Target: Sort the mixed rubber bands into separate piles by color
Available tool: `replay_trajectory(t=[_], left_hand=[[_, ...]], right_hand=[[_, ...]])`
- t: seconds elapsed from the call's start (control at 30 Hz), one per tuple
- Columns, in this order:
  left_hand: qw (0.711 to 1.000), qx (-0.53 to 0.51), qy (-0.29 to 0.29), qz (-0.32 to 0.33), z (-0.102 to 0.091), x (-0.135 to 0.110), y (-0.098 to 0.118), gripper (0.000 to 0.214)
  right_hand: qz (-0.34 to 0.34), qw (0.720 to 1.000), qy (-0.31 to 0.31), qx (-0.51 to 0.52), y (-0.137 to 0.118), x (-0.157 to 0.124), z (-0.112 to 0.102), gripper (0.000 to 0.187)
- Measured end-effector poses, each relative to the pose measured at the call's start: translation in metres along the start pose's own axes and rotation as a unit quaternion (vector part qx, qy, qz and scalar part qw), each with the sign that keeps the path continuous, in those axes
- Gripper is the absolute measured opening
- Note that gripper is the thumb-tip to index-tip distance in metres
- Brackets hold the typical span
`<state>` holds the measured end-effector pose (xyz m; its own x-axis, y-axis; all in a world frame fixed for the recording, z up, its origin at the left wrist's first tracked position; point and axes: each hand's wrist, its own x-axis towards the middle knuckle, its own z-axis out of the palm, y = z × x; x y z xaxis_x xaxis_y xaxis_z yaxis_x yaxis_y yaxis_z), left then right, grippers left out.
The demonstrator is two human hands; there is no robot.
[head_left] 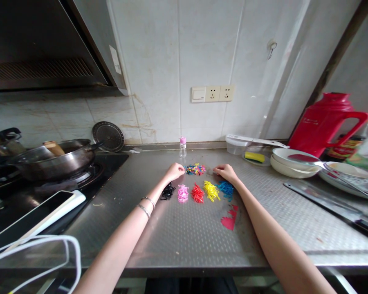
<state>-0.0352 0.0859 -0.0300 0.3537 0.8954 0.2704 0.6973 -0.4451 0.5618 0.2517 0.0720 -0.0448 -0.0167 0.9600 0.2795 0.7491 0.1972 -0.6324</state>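
Note:
On the steel counter (159, 241) lies a mixed pile of small coloured rubber bands (195, 169). My left hand (174, 172) rests at the pile's left side, fingers curled together; whether anything is pinched in them is too small to see. To the right of the pile, a short way apart from it, is my right hand (225, 172), its fingertips also drawn together. Nearer to me stretches a row of single-colour heaps: black bands (168, 191), pink bands (182, 193), red bands (197, 193), yellow bands (211, 190) and blue bands (226, 189), the last beside my right wrist.
A small clear bottle with a pink cap (183, 147) stands behind the pile. At left are a pan (64, 157) on the stove and a phone (33, 220). A knife (328, 206), bowls (294, 163) and a red thermos (325, 122) occupy the right.

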Motion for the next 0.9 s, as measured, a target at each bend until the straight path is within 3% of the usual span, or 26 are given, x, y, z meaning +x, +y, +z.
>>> replay_trajectory(t=[0.2, 0.9], left_hand=[[0.999, 0.052, -0.003, -0.008, 0.0050, 0.0018, 0.0061, 0.021], [0.999, 0.033, 0.002, -0.016, 0.0101, 0.0030, 0.0044, 0.022]], right_hand=[[-0.012, 1.000, 0.006, -0.001, -0.0018, -0.0004, 0.0005, 0.032], [-0.012, 1.000, 0.010, -0.017, -0.0041, -0.0012, 0.0009, 0.028]])
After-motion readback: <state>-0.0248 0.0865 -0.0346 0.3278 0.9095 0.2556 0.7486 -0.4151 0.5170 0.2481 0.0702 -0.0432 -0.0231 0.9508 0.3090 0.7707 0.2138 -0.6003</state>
